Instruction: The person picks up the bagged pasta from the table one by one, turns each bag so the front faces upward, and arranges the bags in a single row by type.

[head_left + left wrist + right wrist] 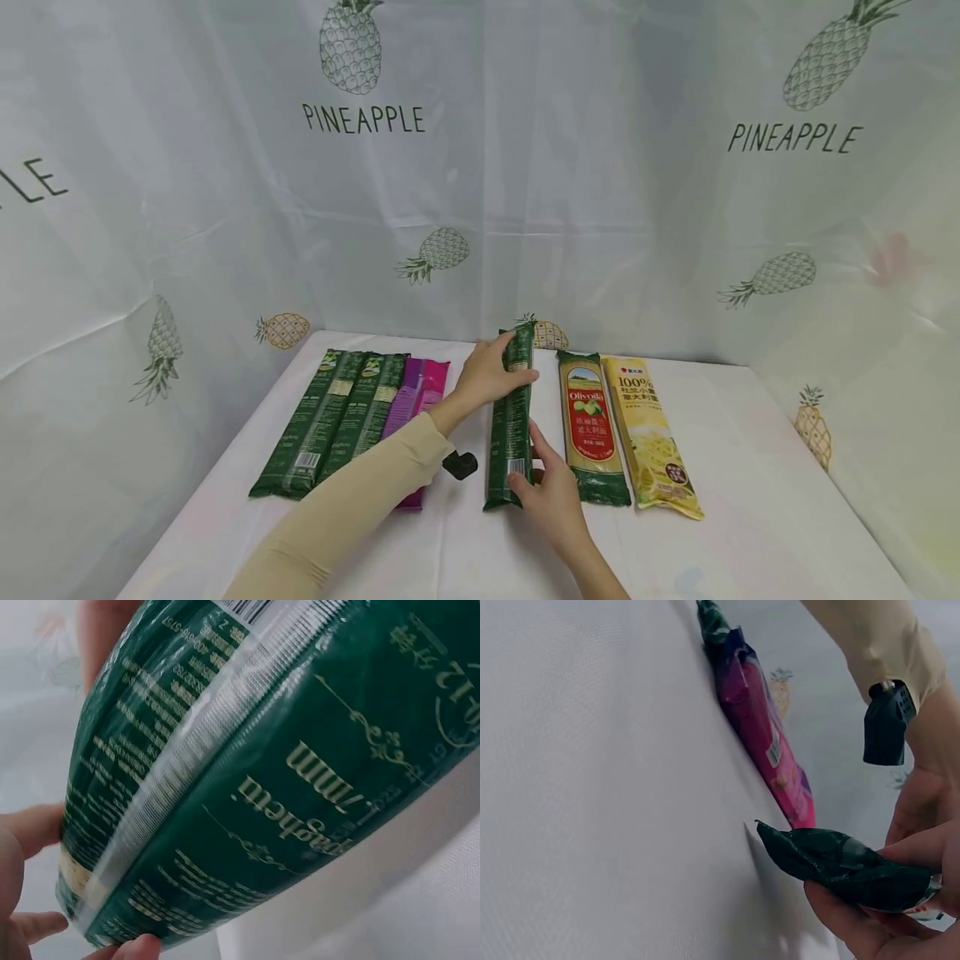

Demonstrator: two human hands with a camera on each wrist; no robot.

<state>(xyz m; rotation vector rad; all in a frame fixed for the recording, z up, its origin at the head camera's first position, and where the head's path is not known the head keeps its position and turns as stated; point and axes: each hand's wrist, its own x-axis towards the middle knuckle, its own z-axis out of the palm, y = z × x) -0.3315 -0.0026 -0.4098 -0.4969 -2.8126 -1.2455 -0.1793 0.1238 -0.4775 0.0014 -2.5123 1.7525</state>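
Observation:
Both hands hold a green spaghetti packet (509, 429), tilted on its edge above the white table, between the two groups of packets. At its far end my left hand (490, 374) grips it, thumb on the near side. My right hand (553, 498) pinches the near end between thumb and fingers. Up close in the left wrist view, the spaghetti packet (247, 795) shows a clear seam and printed text. From the right wrist, the crimped end of the spaghetti packet (832, 859) appears between thumb and fingers (840, 915).
To the left lie two green packets (307, 425) and a purple-pink packet (414, 396), partly behind the left forearm. On the right are a red-labelled Olivoila spaghetti packet (592, 417) and a yellow pasta packet (651, 433). A pineapple-print curtain (570, 192) hangs behind the table (750, 500).

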